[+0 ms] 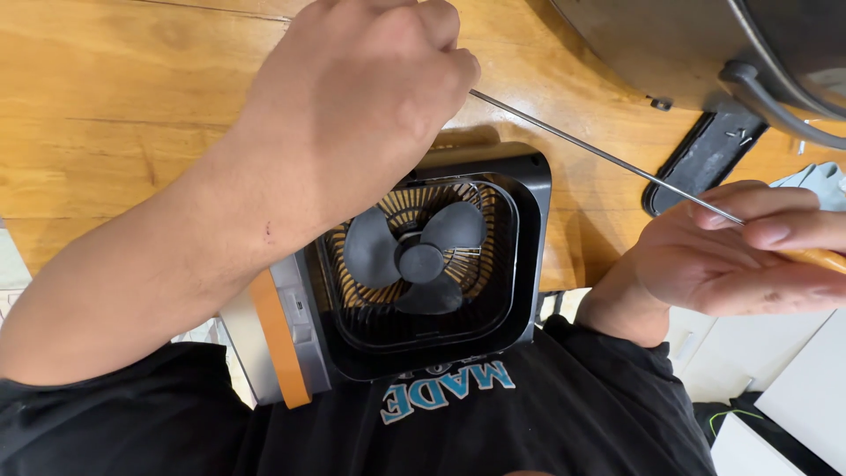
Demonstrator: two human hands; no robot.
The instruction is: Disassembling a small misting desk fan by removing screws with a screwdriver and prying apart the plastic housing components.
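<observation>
Your left hand (370, 97) is clenching around the tip end of a long thin metal screwdriver shaft (608, 157), steadying it over the small black square fan with dark grey blades (423, 264). Your right hand (731, 256) is gripping the screwdriver's orange handle (824, 259). You are propping the fan at the near edge of the wooden desk (106, 115), against your body, to keep it from shifting.

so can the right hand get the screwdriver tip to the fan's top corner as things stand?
Probably yes. The right hand holds the screwdriver, whose shaft runs over bare table toward the fan. But the left hand covers that corner, hiding the tip, so contact cannot be confirmed.
</observation>
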